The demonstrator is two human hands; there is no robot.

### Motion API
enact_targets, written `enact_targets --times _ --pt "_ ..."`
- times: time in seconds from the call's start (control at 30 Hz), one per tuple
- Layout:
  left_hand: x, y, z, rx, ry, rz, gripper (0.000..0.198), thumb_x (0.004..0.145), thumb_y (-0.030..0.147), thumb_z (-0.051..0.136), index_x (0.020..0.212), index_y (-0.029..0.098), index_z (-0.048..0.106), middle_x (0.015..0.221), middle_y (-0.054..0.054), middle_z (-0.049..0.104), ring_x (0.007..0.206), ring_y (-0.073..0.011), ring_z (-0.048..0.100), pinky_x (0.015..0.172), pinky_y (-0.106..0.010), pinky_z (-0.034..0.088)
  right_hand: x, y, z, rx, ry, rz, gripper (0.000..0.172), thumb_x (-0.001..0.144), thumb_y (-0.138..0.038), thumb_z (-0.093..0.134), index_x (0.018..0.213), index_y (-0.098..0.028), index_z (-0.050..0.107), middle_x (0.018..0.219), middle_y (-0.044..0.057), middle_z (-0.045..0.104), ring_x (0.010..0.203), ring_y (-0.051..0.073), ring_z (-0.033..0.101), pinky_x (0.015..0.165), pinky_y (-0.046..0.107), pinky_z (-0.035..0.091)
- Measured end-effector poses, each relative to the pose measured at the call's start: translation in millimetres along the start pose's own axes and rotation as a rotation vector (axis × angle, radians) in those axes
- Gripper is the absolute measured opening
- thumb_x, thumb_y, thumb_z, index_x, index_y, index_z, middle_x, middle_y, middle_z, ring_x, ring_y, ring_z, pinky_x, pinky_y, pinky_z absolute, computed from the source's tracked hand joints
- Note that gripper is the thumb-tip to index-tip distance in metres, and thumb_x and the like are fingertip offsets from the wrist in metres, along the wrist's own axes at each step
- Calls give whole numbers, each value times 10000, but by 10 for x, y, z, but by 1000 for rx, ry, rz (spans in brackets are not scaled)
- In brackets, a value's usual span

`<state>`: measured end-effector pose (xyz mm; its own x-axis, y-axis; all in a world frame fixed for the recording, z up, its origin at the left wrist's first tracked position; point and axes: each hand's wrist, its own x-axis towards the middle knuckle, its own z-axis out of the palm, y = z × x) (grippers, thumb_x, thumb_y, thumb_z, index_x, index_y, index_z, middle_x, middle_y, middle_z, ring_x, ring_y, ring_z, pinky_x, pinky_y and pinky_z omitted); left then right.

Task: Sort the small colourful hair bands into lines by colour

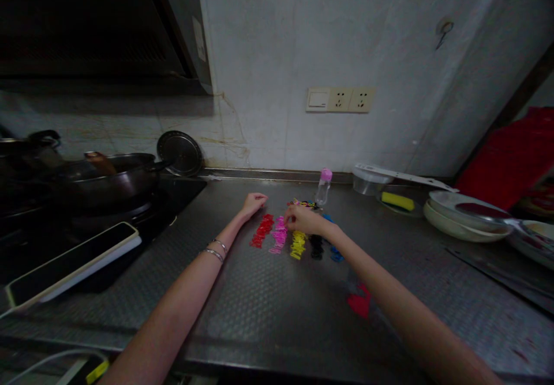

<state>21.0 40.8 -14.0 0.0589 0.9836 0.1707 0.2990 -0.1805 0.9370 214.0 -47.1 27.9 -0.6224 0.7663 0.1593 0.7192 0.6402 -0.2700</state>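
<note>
On the metal counter (pixel 242 304) lie small bands sorted by colour: a red pile (pixel 262 231), a pink pile (pixel 279 236), a yellow pile (pixel 298 245), a black pile (pixel 317 247) and a blue pile (pixel 336 253). Behind them is a mixed heap (pixel 308 204), partly covered by my right hand (pixel 303 220). That hand's fingers are pinched together over the top of the pink pile; what they hold is too small to make out. My left hand (pixel 254 205) rests on the counter behind the red pile, fingers curled, its grip unclear.
A clear bottle with a pink cap (pixel 326 175) stands behind the heap. At right are a plastic tub (pixel 367 182), a yellow sponge (pixel 397 201) and stacked bowls (pixel 463 223). A pan (pixel 112 180) and a phone-like device (pixel 73 264) are at left.
</note>
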Motion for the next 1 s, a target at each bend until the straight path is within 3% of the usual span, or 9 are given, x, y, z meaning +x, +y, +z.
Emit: enact_targets --times 0.2,0.47,0.8,1.0 --pt "-16 17 -12 28 -16 -4 245 682 196 544 863 85 667 454 30 494 393 -46 344 404 -165 247 -33 -132 29 40 -64 -3 156 649 -129 528 704 -134 675 741 49 646 641 107 537 585 176 366" --pt "20 -33 -3 53 -17 10 250 682 166 528 876 86 663 483 22 520 401 -54 374 415 -173 263 -206 -94 -83 103 65 -80 178 706 -214 544 800 -149 680 762 34 647 667 113 529 628 195 384" --pt "37 -63 16 68 14 69 215 664 121 528 816 88 678 577 -24 605 483 -78 459 500 -182 347 -723 772 -86 114 383 357 291 774 -334 461 781 -140 679 725 47 668 639 147 569 596 228 398" --pt "66 -69 28 128 7 53 242 670 132 520 850 82 673 601 -27 612 504 -81 478 506 -178 357 -894 1060 60 158 478 496 303 747 -352 465 757 -136 678 694 55 668 627 157 582 584 228 405"
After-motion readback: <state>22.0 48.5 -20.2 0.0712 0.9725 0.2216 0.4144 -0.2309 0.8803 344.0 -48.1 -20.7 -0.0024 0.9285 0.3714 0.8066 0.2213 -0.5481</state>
